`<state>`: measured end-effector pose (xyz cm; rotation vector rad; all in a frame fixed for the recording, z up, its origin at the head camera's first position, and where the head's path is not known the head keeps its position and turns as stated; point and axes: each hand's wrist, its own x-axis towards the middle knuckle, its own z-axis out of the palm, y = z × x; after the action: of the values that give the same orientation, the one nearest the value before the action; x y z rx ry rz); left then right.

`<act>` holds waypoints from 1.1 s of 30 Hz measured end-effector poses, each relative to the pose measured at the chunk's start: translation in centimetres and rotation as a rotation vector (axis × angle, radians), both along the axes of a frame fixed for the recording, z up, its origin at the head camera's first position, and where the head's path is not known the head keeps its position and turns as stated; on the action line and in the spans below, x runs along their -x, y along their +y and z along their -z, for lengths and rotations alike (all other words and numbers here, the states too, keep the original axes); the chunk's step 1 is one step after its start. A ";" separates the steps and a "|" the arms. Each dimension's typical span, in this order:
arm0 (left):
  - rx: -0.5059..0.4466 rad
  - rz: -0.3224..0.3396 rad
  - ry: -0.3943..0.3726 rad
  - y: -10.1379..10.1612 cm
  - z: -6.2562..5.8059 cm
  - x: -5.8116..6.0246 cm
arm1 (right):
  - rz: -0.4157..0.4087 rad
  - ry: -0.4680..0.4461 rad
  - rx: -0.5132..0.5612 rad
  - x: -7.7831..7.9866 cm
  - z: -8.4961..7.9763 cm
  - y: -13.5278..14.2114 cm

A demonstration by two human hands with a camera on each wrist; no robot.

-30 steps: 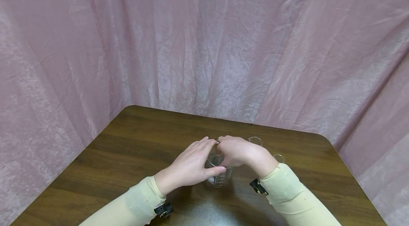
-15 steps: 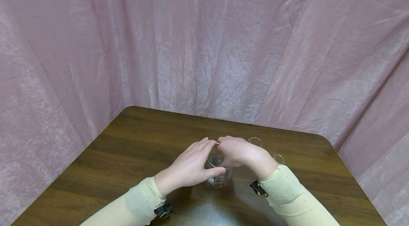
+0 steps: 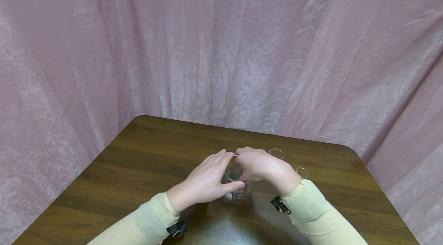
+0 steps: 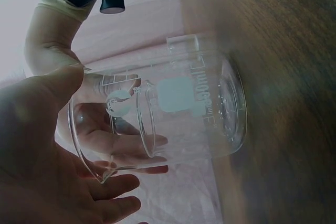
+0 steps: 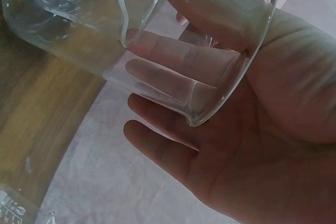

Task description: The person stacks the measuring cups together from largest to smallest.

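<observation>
A large glass beaker [image 3: 237, 197] with white printed markings stands upright on the wooden table. My left hand [image 3: 207, 179] holds it near the rim, thumb on the near side and fingers spread round the far side. Inside it sits a smaller glass beaker, whose rim [image 4: 140, 121] shows through the outer wall in the left wrist view. From above, my right hand [image 3: 257, 164] reaches into the large beaker. Its thumb and forefinger pinch the small beaker's rim [image 5: 123, 17], while the last two fingers lie outside the large beaker. Glass reflections blur the exact contact.
Two more glass beakers stand to the right, one behind my right hand [image 3: 277, 154] and one beside the right wrist [image 3: 302, 172], both partly hidden. The table [image 3: 155, 149] has rounded far corners, with a pink curtain [image 3: 221, 52] behind it.
</observation>
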<state>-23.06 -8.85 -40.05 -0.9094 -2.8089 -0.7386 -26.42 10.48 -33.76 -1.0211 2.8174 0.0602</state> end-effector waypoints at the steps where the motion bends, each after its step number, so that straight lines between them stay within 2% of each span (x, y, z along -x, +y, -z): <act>1: -0.002 0.002 0.004 0.0 0.0 0.0 | -0.002 0.004 0.001 0.0 0.0 0.0; 8: -0.017 0.001 0.014 0.1 0.1 0.0 | -0.020 0.023 0.029 -0.1 0.1 0.4; 33: -0.016 0.005 0.001 0.2 0.0 0.0 | 0.027 -0.013 0.046 0.1 0.2 0.6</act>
<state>-23.09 -8.70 -40.05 -0.9146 -2.7970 -0.7594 -26.52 11.10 -33.92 -0.9888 2.8323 -0.0145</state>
